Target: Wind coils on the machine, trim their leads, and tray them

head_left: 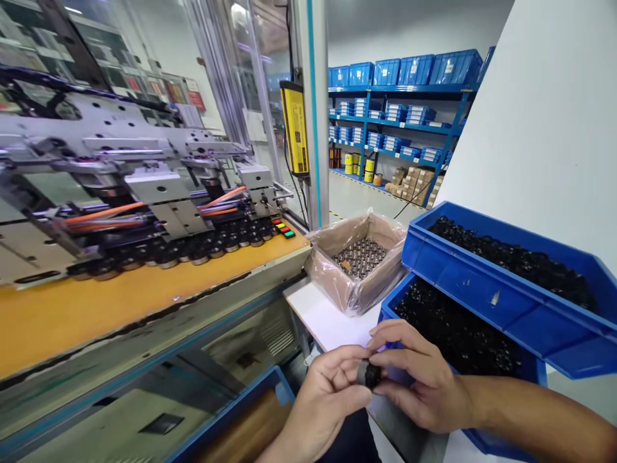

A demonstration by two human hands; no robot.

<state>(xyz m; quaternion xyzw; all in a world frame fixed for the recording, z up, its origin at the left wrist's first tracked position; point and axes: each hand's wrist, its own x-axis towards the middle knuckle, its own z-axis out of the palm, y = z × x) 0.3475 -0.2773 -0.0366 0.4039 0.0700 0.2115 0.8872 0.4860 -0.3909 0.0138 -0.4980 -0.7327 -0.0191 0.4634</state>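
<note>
Between my two hands is a small round part (369, 373) with a grey metal ring and a black piece at its right side. My left hand (332, 386) pinches it by the grey ring from the left. From the right, the fingers of my right hand (417, 376) close on its black side. Both hands are just in front of a lower blue bin (393, 302) filled with small black parts (453, 328). Fingers partly hide the held part, so its exact kind does not show.
A plastic-lined cardboard box (332, 283) of metal parts stands on a white table (332, 325). An upper blue bin (486, 289) of black parts overlaps the lower one. At left, a machine (164, 186) stands behind a yellow worktop (144, 289) with a row of black-and-metal parts (209, 247).
</note>
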